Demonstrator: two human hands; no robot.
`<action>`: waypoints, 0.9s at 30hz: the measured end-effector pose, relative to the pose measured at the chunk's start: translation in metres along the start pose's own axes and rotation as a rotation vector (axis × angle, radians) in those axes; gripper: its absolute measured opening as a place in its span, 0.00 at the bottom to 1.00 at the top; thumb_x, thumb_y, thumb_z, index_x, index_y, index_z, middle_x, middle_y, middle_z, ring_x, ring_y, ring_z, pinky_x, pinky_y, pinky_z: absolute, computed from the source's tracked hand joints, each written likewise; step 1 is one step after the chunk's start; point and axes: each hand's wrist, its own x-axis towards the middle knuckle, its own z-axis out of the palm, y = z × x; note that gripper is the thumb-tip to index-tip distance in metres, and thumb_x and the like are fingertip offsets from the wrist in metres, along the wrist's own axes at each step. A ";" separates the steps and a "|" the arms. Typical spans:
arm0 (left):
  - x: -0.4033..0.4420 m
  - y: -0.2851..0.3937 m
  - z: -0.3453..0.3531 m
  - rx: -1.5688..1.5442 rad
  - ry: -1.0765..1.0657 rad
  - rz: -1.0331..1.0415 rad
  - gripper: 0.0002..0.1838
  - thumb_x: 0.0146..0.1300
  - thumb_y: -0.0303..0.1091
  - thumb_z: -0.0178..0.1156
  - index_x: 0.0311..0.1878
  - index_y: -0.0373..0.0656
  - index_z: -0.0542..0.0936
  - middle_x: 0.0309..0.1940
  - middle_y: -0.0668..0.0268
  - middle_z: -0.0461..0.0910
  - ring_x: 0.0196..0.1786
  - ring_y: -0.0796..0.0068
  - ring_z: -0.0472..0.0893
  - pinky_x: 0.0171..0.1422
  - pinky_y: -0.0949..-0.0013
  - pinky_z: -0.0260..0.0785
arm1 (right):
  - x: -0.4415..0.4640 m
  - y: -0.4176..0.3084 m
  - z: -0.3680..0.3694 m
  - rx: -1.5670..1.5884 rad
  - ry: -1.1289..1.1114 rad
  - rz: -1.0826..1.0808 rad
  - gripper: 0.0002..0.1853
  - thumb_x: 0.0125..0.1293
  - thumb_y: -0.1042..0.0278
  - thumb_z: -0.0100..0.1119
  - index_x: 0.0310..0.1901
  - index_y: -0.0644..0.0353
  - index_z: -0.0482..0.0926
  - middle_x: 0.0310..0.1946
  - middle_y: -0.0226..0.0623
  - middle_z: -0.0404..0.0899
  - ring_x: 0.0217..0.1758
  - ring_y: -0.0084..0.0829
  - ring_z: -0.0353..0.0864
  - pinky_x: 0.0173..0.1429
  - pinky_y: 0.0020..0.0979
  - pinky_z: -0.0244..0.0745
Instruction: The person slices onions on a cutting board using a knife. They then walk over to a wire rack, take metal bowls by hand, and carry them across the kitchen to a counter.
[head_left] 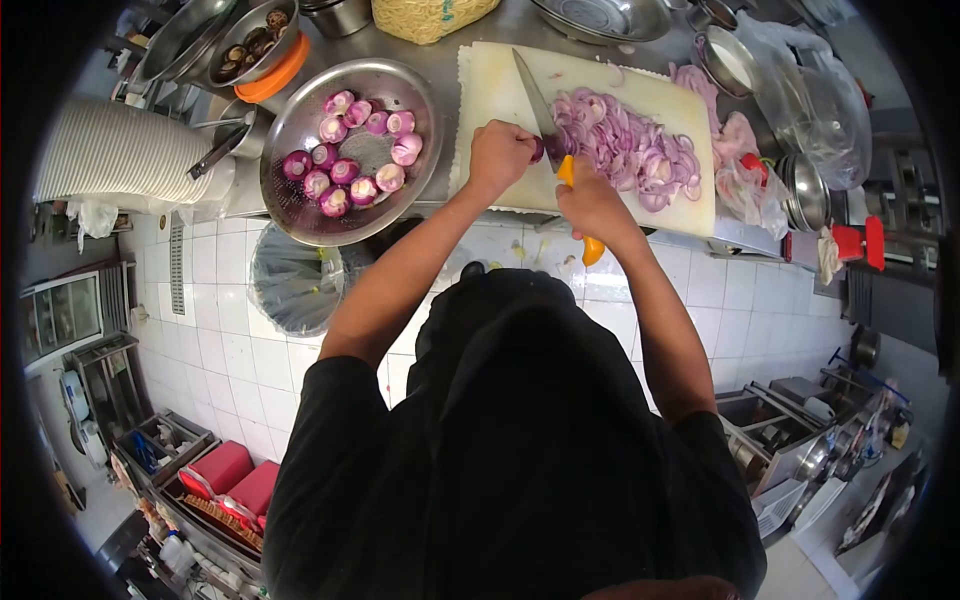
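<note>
On my feed, the right hand (592,205) is closed around the yellow handle of the knife (537,100) at the near part of the cutting board (484,112). The knife's long axis runs away from the body—tip toward the board's far edge, leaning left. My left hand (500,160) pinches a purple onion (537,150) just beside the blade. Sliced onions (630,145) lie right of the knife; left of the board, a metal colander (278,170) holds peeled onions (345,170).

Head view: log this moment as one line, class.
left hand: holds onion | right hand: grips orange-handled knife | sliced onions: on cutting board | peeled onions: in colander
</note>
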 end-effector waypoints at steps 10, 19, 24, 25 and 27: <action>-0.010 0.003 0.012 -0.196 0.130 -0.134 0.08 0.52 0.31 0.63 0.29 0.37 0.87 0.19 0.58 0.84 0.23 0.68 0.84 0.36 0.69 0.77 | 0.029 0.022 0.026 -0.153 0.113 -0.116 0.21 0.63 0.71 0.50 0.54 0.74 0.65 0.42 0.65 0.78 0.26 0.50 0.84 0.34 0.44 0.79; -0.009 -0.009 0.017 -0.246 0.116 -0.104 0.08 0.52 0.30 0.64 0.31 0.35 0.87 0.19 0.57 0.83 0.22 0.69 0.84 0.35 0.70 0.77 | 0.026 0.021 0.033 -0.168 0.143 -0.109 0.17 0.65 0.70 0.48 0.52 0.71 0.64 0.31 0.58 0.79 0.19 0.46 0.81 0.27 0.41 0.78; -0.009 -0.010 0.016 -0.211 0.139 -0.084 0.09 0.52 0.30 0.63 0.30 0.35 0.87 0.19 0.57 0.84 0.21 0.70 0.83 0.35 0.71 0.77 | 0.028 0.008 0.010 -0.163 0.071 -0.097 0.21 0.61 0.72 0.50 0.54 0.75 0.64 0.37 0.65 0.80 0.33 0.53 0.84 0.40 0.47 0.79; -0.008 -0.011 0.016 -0.237 0.133 -0.086 0.09 0.52 0.30 0.63 0.30 0.34 0.87 0.19 0.57 0.84 0.21 0.70 0.84 0.35 0.71 0.77 | 0.009 -0.018 -0.009 -0.103 -0.013 -0.006 0.21 0.61 0.72 0.50 0.54 0.74 0.64 0.38 0.66 0.80 0.37 0.56 0.83 0.44 0.49 0.78; -0.008 -0.012 0.017 -0.291 0.117 -0.092 0.09 0.53 0.30 0.63 0.31 0.34 0.87 0.20 0.57 0.84 0.22 0.71 0.84 0.35 0.71 0.77 | -0.006 -0.034 -0.012 -0.017 -0.093 0.112 0.21 0.62 0.71 0.51 0.54 0.74 0.64 0.39 0.67 0.80 0.43 0.60 0.82 0.50 0.52 0.75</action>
